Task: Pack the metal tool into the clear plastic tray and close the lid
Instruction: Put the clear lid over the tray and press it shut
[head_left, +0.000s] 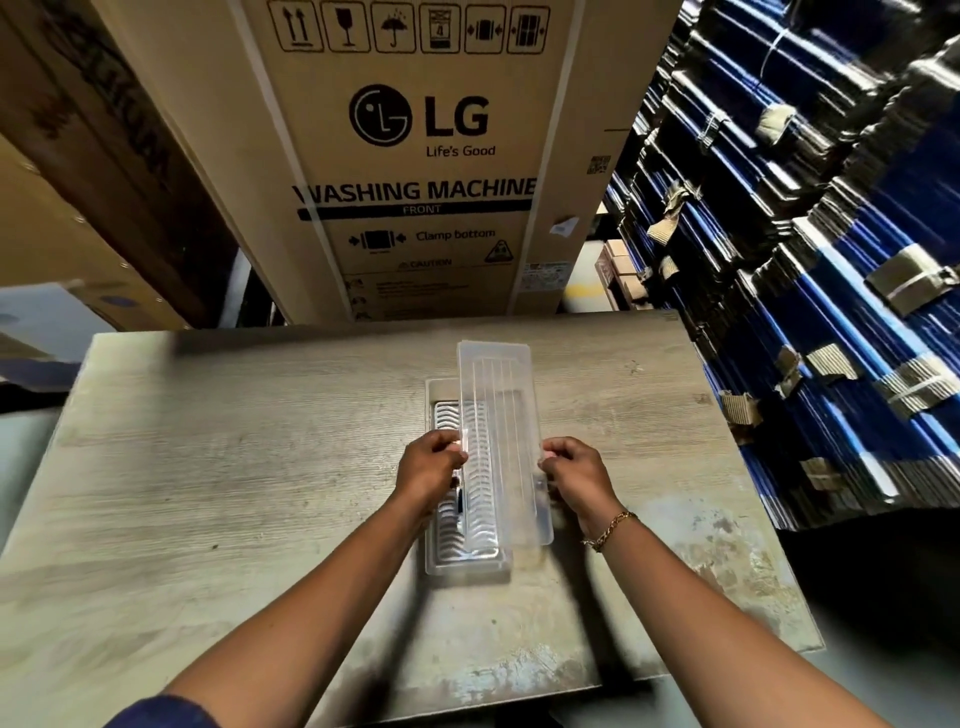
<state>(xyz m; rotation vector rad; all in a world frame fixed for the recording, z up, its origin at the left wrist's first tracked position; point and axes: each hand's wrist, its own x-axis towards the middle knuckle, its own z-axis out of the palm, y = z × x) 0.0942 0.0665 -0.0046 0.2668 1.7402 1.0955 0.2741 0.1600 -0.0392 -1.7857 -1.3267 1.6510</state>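
**Lid held over the tray with both hands**

A tall LG washing machine carton (415, 156) stands behind my worn wooden table (234, 457), with stacks of blue flattened boxes (810, 270) banded together to my right. On the table in front of me lies the clear plastic tray (441, 564), long side running away from me, its ribbed insert showing through. I hold the clear lid (501, 441) above it, shifted a little to the right of the tray and tilted, so it overlaps the tray only in part. My left hand (428, 467) pinches the lid's left edge and my right hand (574, 475) pinches its right edge, both clenched on the plastic. A small dark piece (459, 501) of the metal tool shows in the tray just below my left hand; the rest I cannot make out. A gold chain bracelet (610, 530) sits on my right wrist
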